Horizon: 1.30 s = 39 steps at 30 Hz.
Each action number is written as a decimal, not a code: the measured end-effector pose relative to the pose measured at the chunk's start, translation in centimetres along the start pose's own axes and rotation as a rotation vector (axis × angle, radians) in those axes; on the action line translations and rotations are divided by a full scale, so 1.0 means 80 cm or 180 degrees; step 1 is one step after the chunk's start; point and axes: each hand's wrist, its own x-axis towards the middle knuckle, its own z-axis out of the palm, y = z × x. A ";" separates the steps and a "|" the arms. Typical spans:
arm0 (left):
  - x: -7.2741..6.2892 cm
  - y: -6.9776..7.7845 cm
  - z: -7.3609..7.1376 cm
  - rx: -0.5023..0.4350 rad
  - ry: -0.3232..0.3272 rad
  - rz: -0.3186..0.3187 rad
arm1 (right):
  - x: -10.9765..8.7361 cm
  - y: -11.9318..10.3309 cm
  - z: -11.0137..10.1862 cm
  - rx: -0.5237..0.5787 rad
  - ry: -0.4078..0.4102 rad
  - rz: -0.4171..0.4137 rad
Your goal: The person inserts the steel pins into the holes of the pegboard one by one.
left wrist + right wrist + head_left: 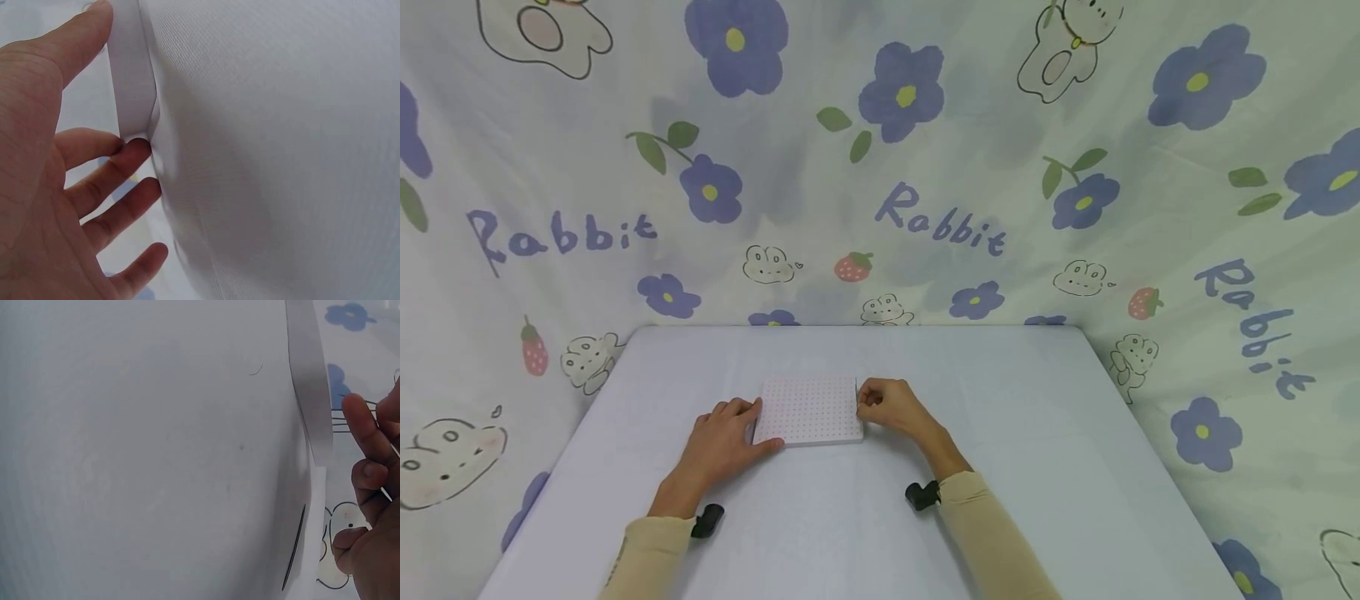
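A flat white pegboard [808, 410], dotted with rows of small holes, lies on the white table. My left hand [718, 440] holds its left side, the thumb [87, 31] at the front and the other fingers [122, 169] around the side edge. At the right edge my right hand [891, 407] is bent over the board, thumb and index finger together on what looks like a thin dark pin. Several thin dark lines [340, 425] rise from the board beside those fingertips in the right wrist view. Another slender dark pin [294, 547] lies on the table close to the board.
The white-covered table [1037, 417] extends around the board, with its far edge against a patterned cloth [820, 167] of flowers and rabbits. Each wrist carries a small black camera [707, 521]. A short dark hair-like strand [256, 370] lies on the tabletop.
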 end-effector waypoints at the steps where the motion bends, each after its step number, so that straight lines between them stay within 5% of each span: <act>1: 0.000 0.000 0.000 -0.0002 -0.0003 0.0001 | 0.000 0.000 0.000 -0.0022 -0.0004 -0.0005; 26: -0.001 0.002 -0.001 -0.0028 -0.0009 0.0000 | -0.001 -0.002 -0.001 -0.0693 -0.0151 -0.0069; 39: 0.000 -0.004 0.004 -0.0033 0.0050 0.0029 | -0.013 0.008 -0.045 -0.0671 0.0064 0.0130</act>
